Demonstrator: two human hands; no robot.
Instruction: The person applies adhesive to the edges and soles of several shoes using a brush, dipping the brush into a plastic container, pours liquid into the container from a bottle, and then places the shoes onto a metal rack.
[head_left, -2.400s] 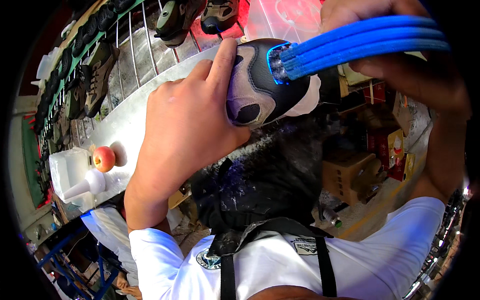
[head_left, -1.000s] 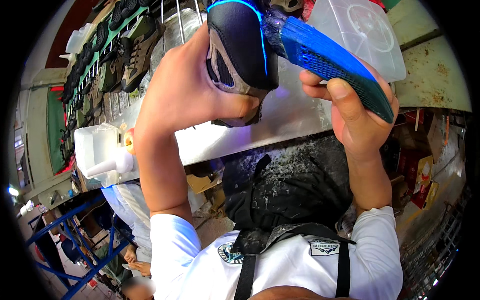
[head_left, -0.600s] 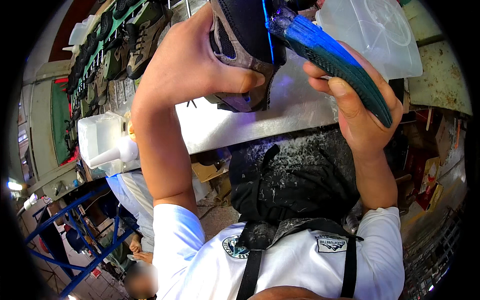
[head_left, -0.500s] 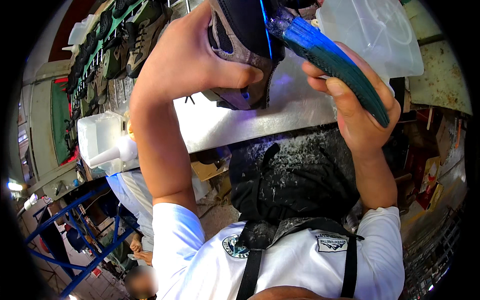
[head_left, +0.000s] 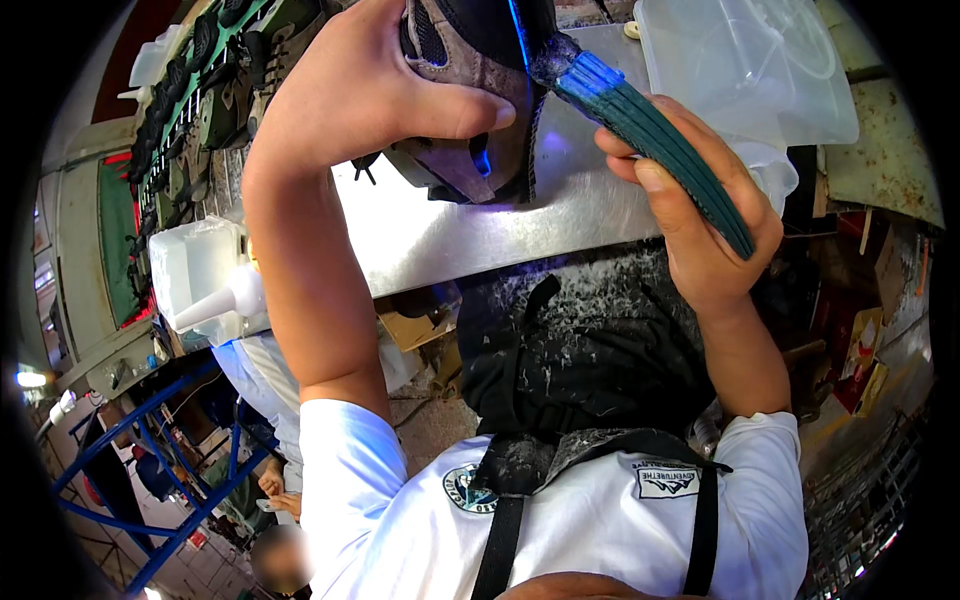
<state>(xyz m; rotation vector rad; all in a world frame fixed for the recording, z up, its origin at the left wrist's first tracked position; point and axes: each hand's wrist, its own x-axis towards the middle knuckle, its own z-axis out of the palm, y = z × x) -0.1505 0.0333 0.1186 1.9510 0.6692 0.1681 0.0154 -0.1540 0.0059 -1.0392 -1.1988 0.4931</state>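
Head view gives me one shoe (head_left: 482, 72), held over the far part of the metal tabletop (head_left: 440, 240); whether it rests there, I can't tell. The left hand (head_left: 350, 95) is clamped on it, thumb across the near side, other fingers mostly hidden, probably to brace it against the brush. I count one brush (head_left: 655, 145): the right hand (head_left: 710, 220) pinches its green handle between thumb and fingers, slanting the dark head to the shoe's blue-lit edge, presumably because that angle suits a light touch. To my left sit one clear container (head_left: 195, 260) and one white bottle (head_left: 238, 292), likely kept aside to leave working room; one big clear box (head_left: 745, 60) stands far right. More shoes (head_left: 222, 112) crowd the far left, too overlapped for me to count.
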